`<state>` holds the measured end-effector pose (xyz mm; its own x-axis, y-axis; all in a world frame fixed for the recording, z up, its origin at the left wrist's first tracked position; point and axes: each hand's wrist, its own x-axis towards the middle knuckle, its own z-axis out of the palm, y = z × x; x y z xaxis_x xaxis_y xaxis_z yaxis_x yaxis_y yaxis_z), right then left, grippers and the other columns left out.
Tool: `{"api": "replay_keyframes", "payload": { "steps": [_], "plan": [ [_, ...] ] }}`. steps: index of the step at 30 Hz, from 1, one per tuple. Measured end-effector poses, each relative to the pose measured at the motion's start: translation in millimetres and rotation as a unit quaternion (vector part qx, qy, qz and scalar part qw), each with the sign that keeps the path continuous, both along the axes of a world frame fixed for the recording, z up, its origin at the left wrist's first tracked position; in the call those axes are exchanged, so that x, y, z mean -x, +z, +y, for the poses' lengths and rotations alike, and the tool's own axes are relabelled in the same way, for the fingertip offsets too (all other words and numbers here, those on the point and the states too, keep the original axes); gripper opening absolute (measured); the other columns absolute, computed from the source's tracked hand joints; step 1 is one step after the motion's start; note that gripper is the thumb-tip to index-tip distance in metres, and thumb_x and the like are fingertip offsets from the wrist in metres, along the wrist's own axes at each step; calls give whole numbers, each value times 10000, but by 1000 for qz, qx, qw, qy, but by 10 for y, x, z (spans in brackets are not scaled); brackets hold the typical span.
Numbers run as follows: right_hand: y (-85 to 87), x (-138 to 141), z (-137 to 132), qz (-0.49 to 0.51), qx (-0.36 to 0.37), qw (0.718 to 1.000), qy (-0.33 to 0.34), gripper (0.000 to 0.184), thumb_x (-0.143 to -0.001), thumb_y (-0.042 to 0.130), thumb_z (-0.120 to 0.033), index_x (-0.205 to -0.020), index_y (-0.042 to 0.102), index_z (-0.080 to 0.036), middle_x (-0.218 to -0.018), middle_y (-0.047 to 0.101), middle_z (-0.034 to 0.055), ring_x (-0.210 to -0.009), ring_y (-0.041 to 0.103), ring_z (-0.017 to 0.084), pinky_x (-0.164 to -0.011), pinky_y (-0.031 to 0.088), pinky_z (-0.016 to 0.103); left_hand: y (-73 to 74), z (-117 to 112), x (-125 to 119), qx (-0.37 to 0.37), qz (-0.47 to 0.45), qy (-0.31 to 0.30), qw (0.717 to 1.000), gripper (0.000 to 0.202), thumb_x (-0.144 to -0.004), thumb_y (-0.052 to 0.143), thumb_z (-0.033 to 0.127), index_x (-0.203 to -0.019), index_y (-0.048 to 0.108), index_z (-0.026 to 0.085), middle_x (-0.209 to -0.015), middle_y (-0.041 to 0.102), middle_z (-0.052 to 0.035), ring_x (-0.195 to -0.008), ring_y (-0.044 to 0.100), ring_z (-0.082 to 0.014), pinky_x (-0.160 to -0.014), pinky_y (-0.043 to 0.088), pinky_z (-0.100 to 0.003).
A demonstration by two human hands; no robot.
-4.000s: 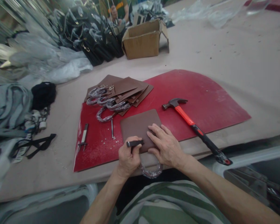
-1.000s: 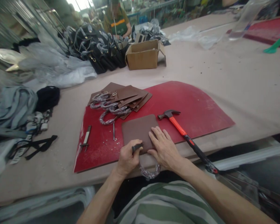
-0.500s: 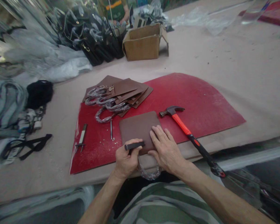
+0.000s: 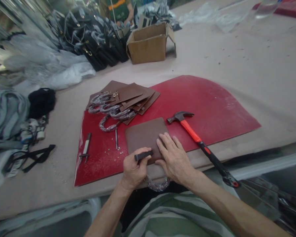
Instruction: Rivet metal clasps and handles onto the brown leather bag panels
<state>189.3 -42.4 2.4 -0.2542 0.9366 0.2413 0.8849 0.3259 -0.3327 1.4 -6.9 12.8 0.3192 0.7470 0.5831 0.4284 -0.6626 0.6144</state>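
Observation:
A brown leather bag panel [image 4: 145,133] lies flat at the red mat's near edge. Its plastic-wrapped handle [image 4: 158,185] hangs toward me over the table edge. My left hand [image 4: 135,168] is closed around a dark punch-like tool [image 4: 143,155], whose tip meets the panel near the handle; the exact contact is partly hidden by my fingers. Flat on the panel's right side rests my right hand [image 4: 175,156], fingers stretched out and holding nothing. To the right of it lies a claw hammer [image 4: 191,130] with a red and black grip, touched by neither hand.
Several brown panels with wrapped handles [image 4: 128,98] are piled on the red mat [image 4: 207,105]. A thin metal rod [image 4: 116,138] and a two-pronged tool [image 4: 86,148] lie left. Behind are a cardboard box [image 4: 146,47], black bags [image 4: 98,49] and another person [image 4: 118,11].
The view has shifted slightly. The tool in my left hand has changed its tilt a little, its tip staying at the panel. My right hand keeps its place on the panel.

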Motion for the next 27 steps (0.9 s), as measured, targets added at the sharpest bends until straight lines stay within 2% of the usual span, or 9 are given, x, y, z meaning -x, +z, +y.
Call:
{"api": "replay_keyframes", "payload": {
  "steps": [8,13,20,27],
  "plan": [
    [9,-1,-8,6,0,1000,1,667,-862,672,-317,-1433,471,-39,-1555,377,241,-1474,283,364,-1206,232,536,6,26,-41,-12,41,-24,999,155,-914,580,119,-1043,649,169,-974,765,-65,-895,745,-156,-828,600,-240],
    [8,8,-8,7,3,1000,-3,680,-859,679,-333,-1437,467,-45,-1559,374,233,-1476,279,366,-1205,233,535,-19,20,-39,6,46,2,999,148,-908,588,130,-1033,661,163,-954,758,-61,-867,739,-155,-815,593,-238],
    [3,3,-1,10,-1,1000,-7,663,-856,677,-319,-1430,476,-56,-1551,387,232,-1472,291,364,-1200,239,538,48,22,-92,66,40,17,997,120,-907,570,146,-972,665,178,-908,750,-41,-795,725,-145,-739,580,-220],
    [14,22,-3,7,5,1000,-8,686,-846,694,-329,-1433,470,-54,-1552,384,233,-1471,291,362,-1205,227,525,-1,9,-108,34,57,18,998,122,-909,557,138,-982,645,181,-921,741,-44,-810,716,-147,-770,561,-226]
  ]
}}
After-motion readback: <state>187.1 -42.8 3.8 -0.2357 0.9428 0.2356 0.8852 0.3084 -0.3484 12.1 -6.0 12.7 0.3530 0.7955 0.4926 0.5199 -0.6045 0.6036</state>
